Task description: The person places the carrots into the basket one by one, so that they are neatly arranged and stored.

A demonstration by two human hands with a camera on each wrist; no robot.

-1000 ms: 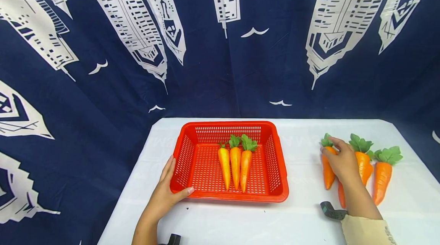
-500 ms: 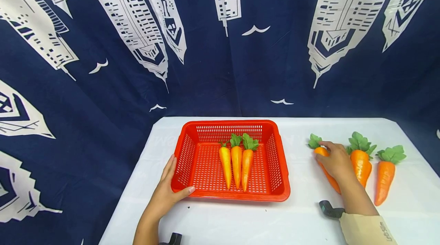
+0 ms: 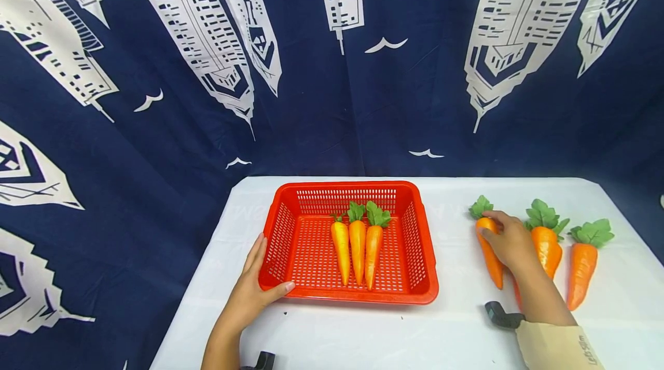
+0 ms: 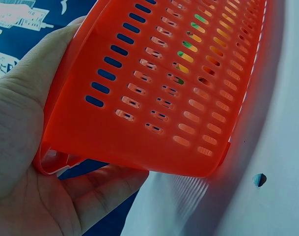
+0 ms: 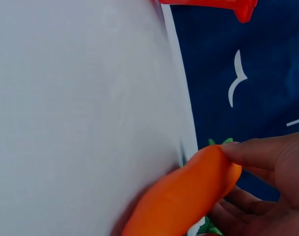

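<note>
A red plastic basket (image 3: 290, 299) stands on the white table, with three slim carrots (image 3: 358, 252) lying side by side in it. My left hand (image 3: 251, 289) holds its near left corner, thumb at the front rim and fingers along the left side; the left wrist view shows the perforated wall close up. To the right, my right hand (image 3: 510, 240) pinches an orange carrot (image 3: 490, 255) near its leafy top between thumb and fingers. In the right wrist view that carrot (image 5: 183, 191) lies close above the white surface, and whether it touches is unclear.
Beside my right hand lie more carrots: a thick one (image 3: 544, 249), partly hidden by the forearm, and another (image 3: 581, 275) at the far right. A reddish tip (image 3: 517, 295) shows beside the wrist. A navy printed curtain (image 3: 332, 116) hangs behind the white table (image 3: 363, 335).
My right hand has drawn the carrot leftward, away from the others, and its tilt has shifted back towards upright in the head view. The left hand stays at the basket's corner.
</note>
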